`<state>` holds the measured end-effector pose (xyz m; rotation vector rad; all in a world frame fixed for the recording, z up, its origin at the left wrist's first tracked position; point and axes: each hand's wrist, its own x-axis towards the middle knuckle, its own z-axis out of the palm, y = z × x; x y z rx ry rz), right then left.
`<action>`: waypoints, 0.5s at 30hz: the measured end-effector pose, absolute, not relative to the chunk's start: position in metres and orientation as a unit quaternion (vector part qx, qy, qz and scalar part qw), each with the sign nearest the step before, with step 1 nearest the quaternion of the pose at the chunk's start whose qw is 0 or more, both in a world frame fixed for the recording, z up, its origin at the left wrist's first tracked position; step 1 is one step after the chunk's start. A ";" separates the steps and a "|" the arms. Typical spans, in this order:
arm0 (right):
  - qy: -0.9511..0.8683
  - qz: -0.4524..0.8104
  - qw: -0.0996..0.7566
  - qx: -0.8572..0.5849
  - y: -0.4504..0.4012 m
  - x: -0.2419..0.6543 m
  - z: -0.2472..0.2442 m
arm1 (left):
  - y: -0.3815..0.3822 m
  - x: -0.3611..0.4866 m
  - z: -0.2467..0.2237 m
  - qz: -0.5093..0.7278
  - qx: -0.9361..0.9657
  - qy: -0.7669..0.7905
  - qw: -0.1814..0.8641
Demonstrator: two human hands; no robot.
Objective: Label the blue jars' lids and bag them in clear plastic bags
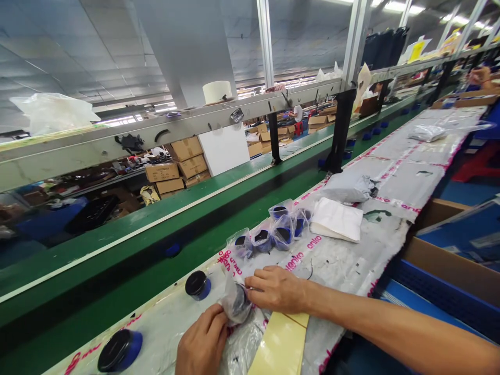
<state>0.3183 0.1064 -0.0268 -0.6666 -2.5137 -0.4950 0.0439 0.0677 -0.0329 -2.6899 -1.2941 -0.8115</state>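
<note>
Between my two hands is a bagged item (236, 303), dark inside a clear plastic bag. My left hand (203, 338) pinches the bag's lower left edge, its fingers bent together. My right hand (276, 289) grips the bag's right side with curled fingers. Just left of the bag stands a blue round piece with a black top (198, 285); another such piece (119, 351) sits nearer, at the lower left. Several similar pieces in clear bags (262, 240) are grouped beyond my hands. Yellow sheets (278, 344) lie under my right wrist.
A green conveyor (156, 271) runs along the left of the covered table, carrying a blue piece (172, 250). White sheets (336, 219) and a filled plastic bag (347, 186) lie farther up. Cardboard and blue bins (449, 265) stand at the right. Another person's hand (480, 77) shows far right.
</note>
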 end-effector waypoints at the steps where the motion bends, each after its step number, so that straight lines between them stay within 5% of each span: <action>1: -0.926 -0.180 0.227 -0.243 0.106 0.319 -0.025 | 0.070 0.043 -0.035 -0.252 -0.874 -0.412 0.047; 11: -0.933 -0.089 0.081 -0.339 0.093 0.300 0.000 | 0.072 0.059 -0.031 -0.240 -0.832 -0.495 -0.074; 15: -0.918 0.142 0.098 -0.358 0.105 0.297 0.013 | 0.074 0.067 -0.017 -0.257 -0.782 -0.532 -0.198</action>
